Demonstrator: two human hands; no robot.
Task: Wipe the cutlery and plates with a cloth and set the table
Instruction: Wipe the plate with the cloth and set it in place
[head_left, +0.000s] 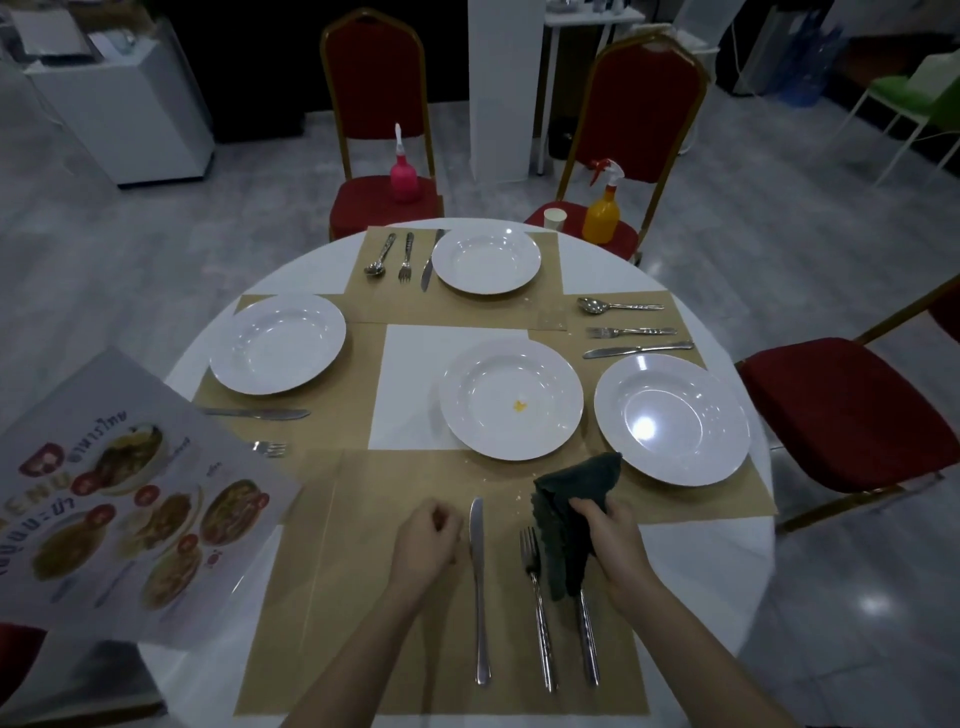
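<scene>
While the right hand (610, 540) grips a dark green cloth (571, 514) over the near placemat (363, 623), the left hand (423, 540) rests curled and holding nothing at 9 o'clock of the knife (479, 587). Fork (537, 603) and a partly cloth-covered utensil handle (588, 639) lie between. At 12 o'clock of the cloth sits a soiled plate (511, 399) on the white desk (597, 260). Menu (119, 499) overhangs at 9 o'clock.

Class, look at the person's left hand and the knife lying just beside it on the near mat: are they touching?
Apart. The head view shows a thin strip of brown mat between the curled left hand and the knife.
</scene>
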